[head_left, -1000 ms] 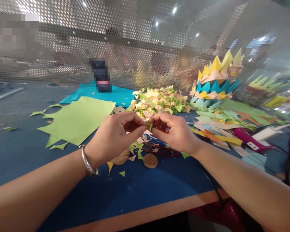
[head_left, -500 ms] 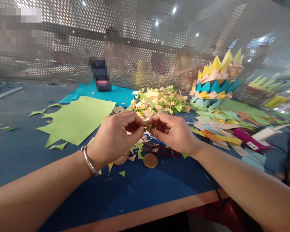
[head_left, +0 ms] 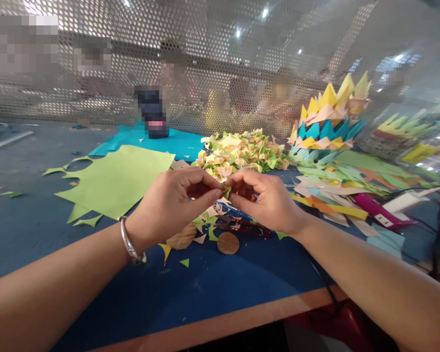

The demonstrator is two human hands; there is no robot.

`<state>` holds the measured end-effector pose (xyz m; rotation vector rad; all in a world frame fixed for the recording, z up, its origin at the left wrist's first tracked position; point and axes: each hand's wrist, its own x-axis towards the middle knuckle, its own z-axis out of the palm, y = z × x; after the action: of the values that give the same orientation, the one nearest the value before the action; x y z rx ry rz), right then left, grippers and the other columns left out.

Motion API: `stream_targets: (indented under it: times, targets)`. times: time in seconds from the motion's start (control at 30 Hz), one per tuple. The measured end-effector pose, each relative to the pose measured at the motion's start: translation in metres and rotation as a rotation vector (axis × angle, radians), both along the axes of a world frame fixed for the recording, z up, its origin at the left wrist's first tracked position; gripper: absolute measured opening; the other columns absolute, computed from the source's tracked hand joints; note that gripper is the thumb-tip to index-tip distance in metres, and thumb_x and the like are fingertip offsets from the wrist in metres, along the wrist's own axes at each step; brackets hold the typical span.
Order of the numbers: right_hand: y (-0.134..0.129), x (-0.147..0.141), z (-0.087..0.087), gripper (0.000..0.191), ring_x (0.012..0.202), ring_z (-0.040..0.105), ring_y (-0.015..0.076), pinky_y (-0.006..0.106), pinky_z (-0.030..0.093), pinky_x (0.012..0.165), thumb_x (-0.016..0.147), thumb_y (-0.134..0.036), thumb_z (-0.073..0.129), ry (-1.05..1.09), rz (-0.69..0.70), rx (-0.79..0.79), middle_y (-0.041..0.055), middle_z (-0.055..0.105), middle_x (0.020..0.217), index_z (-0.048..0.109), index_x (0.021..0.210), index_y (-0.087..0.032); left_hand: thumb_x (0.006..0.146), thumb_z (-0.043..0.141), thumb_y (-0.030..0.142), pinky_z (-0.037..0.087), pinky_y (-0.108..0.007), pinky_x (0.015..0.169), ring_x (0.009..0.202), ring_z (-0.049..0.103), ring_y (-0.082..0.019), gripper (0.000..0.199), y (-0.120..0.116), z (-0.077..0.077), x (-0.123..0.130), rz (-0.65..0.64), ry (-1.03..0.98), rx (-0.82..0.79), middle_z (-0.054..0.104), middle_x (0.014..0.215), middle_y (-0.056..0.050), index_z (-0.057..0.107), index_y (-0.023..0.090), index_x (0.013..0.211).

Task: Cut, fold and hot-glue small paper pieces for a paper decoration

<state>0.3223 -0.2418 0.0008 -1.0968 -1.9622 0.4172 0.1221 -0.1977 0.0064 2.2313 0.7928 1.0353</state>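
Observation:
Between the fingertips of both hands is a small folded piece of green paper (head_left: 226, 189). My left hand (head_left: 178, 203), with a silver bracelet (head_left: 129, 242) on its wrist, pinches it from the left. From the right, my right hand (head_left: 267, 200) pinches the same piece with thumb and fingers. Just behind the hands rises a pile of small folded paper pieces (head_left: 244, 151) in yellow, green and pale pink. Below them lie a round brown disc (head_left: 228, 243), a second disc (head_left: 182, 238) and green paper scraps. Dark red scissors-like handles (head_left: 254, 229) are partly hidden by my right hand.
A large light-green sheet (head_left: 121, 181) lies left, before a blue sheet (head_left: 183, 144) with a phone-like dark object (head_left: 156, 115). At right stand a layered paper model (head_left: 328, 122), paper strips (head_left: 330, 195) and a magenta power strip (head_left: 381, 210) with cables. A perforated screen (head_left: 220, 73) stands behind.
My left hand has shifted slightly, its wrist lowering and moving left, which uncovers more of the second disc. Both hands still pinch the green paper piece.

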Motion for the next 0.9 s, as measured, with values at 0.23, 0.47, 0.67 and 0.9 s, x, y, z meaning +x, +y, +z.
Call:
stream_targets:
  times: [0.23, 0.47, 0.67, 0.9]
  targets:
    - [0.001, 0.0, -0.001, 0.005, 0.055, 0.05, 0.007, 0.022, 0.039, 0.052, 0.085, -0.018, 0.061, -0.021, 0.016, 0.021, -0.0032, 0.06, 0.069, 0.061, 0.09, -0.018, 0.083, 0.063, 0.022, 0.051, -0.022, 0.061, 0.064, 0.064, -0.011, 0.011, -0.002, -0.003, 0.002, 0.042, 0.027, 0.065, 0.073, 0.076, -0.001, 0.073, 0.019, 0.082]
    - [0.002, 0.0, -0.002, 0.003, 0.057, 0.051, 0.0086, 0.024, 0.041, 0.055, 0.085, -0.019, 0.06, -0.12, -0.004, 0.048, -0.002, 0.06, 0.07, 0.062, 0.088, -0.018, 0.081, 0.063, 0.024, 0.054, -0.024, 0.061, 0.065, 0.067, -0.014, 0.011, -0.004, -0.004, 0.005, 0.031, 0.059, -0.03, 0.074, 0.072, -0.002, 0.072, 0.018, 0.082]
    - [0.003, 0.001, -0.004, 0.004, 0.057, 0.051, 0.008, 0.023, 0.039, 0.054, 0.087, -0.02, 0.061, -0.128, 0.01, 0.044, -0.0018, 0.061, 0.071, 0.064, 0.088, -0.017, 0.078, 0.062, 0.021, 0.048, -0.024, 0.054, 0.059, 0.062, -0.014, 0.01, -0.006, -0.003, 0.006, 0.08, 0.095, -0.026, 0.07, 0.064, -0.001, 0.07, 0.018, 0.075]
    - [0.001, 0.0, -0.002, 0.005, 0.059, 0.052, 0.0081, 0.022, 0.041, 0.056, 0.088, -0.021, 0.062, -0.105, -0.004, 0.074, -0.0017, 0.062, 0.071, 0.064, 0.086, -0.017, 0.077, 0.06, 0.015, 0.046, -0.023, 0.056, 0.059, 0.063, -0.012, 0.009, -0.014, 0.002, 0.007, 0.15, 0.1, 0.078, 0.07, 0.065, 0.001, 0.066, 0.018, 0.072]
